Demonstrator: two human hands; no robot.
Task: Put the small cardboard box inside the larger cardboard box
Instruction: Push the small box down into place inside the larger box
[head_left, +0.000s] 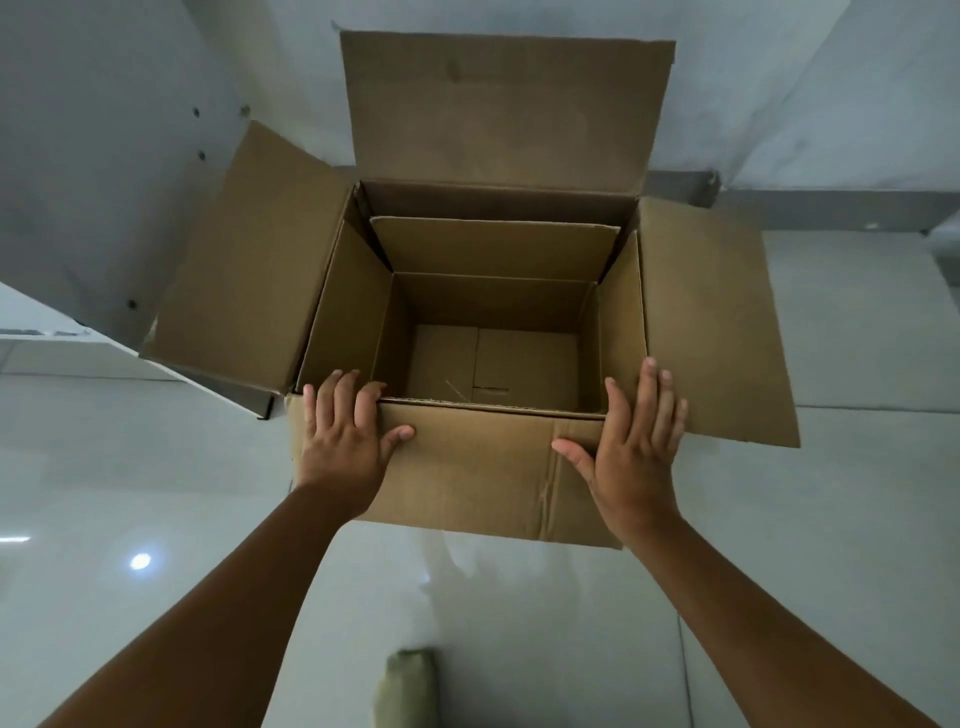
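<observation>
The larger cardboard box (717, 322) stands on the floor with all its flaps spread open. The small cardboard box (493, 306) sits inside it, its own flaps standing up and its inside bare. My left hand (348, 436) lies on the near left corner, fingers over the rim and thumb on the near flap (467, 467). My right hand (634, 447) lies flat on the near right corner, its spread fingers against the small box's right flap. Neither hand grips anything.
Glossy pale floor tiles (130, 467) surround the box. A grey wall and a white panel (93, 182) stand behind and to the left. A greenish cloth-like object (410, 686) lies on the floor near my feet.
</observation>
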